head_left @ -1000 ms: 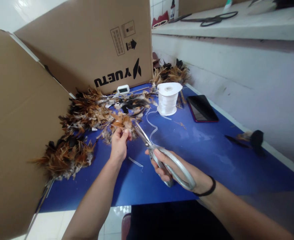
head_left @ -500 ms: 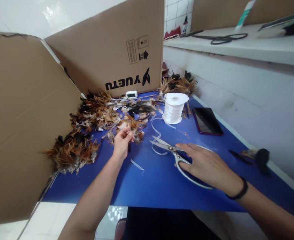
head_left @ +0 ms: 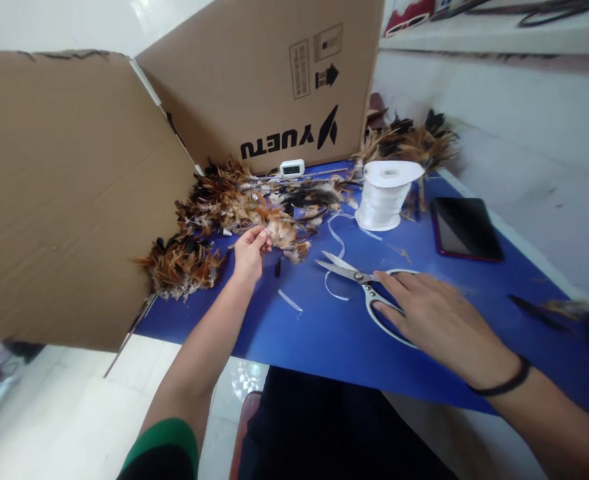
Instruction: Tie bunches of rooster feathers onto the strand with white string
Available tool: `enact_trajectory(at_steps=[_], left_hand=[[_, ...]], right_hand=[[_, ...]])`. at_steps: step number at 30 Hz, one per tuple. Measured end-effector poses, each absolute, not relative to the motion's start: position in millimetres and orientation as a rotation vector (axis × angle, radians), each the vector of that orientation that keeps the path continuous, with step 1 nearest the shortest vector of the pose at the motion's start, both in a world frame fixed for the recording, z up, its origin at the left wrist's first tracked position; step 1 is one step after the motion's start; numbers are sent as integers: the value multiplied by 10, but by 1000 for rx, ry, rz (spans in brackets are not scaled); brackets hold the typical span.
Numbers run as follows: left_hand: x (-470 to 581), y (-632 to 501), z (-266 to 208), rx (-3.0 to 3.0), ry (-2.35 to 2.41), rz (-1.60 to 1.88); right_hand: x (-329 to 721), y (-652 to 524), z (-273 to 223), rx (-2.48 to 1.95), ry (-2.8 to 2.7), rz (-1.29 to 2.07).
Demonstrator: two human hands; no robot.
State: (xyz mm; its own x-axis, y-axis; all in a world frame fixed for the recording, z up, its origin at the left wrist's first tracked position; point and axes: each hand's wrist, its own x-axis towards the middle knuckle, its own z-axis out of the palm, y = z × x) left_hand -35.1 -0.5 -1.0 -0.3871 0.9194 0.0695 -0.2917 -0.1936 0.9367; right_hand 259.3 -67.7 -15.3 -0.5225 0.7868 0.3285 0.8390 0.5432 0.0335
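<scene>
My left hand (head_left: 253, 255) is closed, with thumb and fingertips pinched on a small bunch of brown feathers (head_left: 283, 233) just above the blue table. Its fingertips hide the quill ends. My right hand (head_left: 427, 308) grips silver scissors (head_left: 358, 276) by the handles, low over the table, blades slightly parted and pointing left. Near the blades lies a loose white ribbon (head_left: 335, 230), close to the white ribbon spool (head_left: 385, 200) standing upright. A short cut piece of ribbon (head_left: 290, 301) and a small black feather (head_left: 277, 267) rest between my hands.
Piles of brown and black feathers (head_left: 209, 207) line the left and back of the blue table (head_left: 314, 347). Cardboard panels (head_left: 254, 87) wall those sides. A small white digital clock (head_left: 292, 168) stands at the back. At right lies a phone (head_left: 467, 229), below a white shelf (head_left: 474, 37).
The view has swung left and down, so the table's things appear farther right and higher. My left hand has shifted slightly left with the feathers. My right hand still holds the scissors.
</scene>
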Motion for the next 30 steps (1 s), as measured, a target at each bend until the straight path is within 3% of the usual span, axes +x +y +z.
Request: enact_trajectory(at_steps=[5,10,17,22,27,30], left_hand=[[-837,-234,188,919,1344,1823],[-1426,-679,120,1221,1988,1893],[-1529,-1172,-192,2124,2499,1118],[-1463,-1208,-184,2292,2568,720],[-1278,-1365,-156,2262,2529,943],[-933,-1570,-104,2233,2271,1211]], right_hand=[[2685,-755,-209,-1332,-2450,-272],[2746,-832,-271,-1297,-2317,-214],[2709,-914,-330,-1273,-2245,-263],[2703,-984,-251,-1239,-2189,-317],[2746,-1157,-128,-1120,-2031,-304],[2629,-1298,-60,-1101,-1914,-75]])
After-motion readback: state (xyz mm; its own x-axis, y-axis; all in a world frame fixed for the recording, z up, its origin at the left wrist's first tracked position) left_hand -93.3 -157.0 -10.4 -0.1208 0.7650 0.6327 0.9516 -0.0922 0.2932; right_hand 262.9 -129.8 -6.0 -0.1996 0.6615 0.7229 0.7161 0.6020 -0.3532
